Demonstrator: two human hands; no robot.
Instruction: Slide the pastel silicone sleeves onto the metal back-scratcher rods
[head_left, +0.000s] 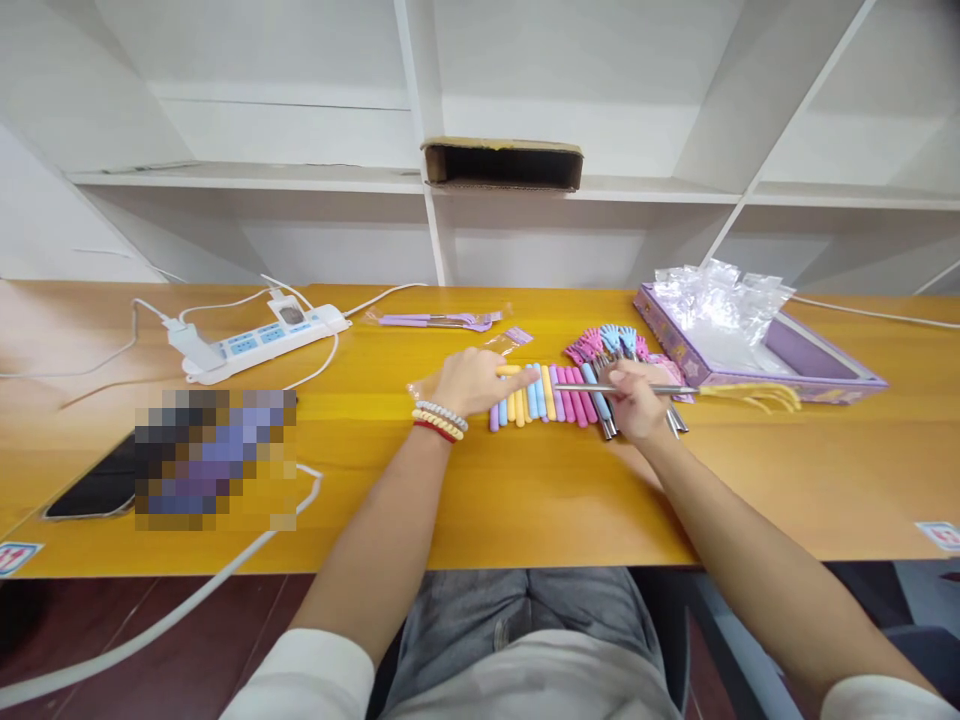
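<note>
A row of pink, blue, yellow and purple handles (572, 396) lies side by side on the table. My left hand (474, 382), with bracelets at the wrist, is over the left end of this row, index finger stretched across the handles; its other fingers are partly hidden. My right hand (636, 398) is closed around the thin metal rod of a back scratcher (739, 392). Its yellow claw-shaped head points right and its rod crosses above the row. Behind my right hand lie several pink and blue hand-shaped scratcher heads (609, 340) with metal rods.
A purple box (832, 385) with clear plastic bags (724, 300) stands at the right. Behind the row lies a bagged purple back scratcher (439, 321). A white power strip (266, 345) with cables and a black phone (94, 485) are at the left. White shelves hold a cardboard box (502, 166).
</note>
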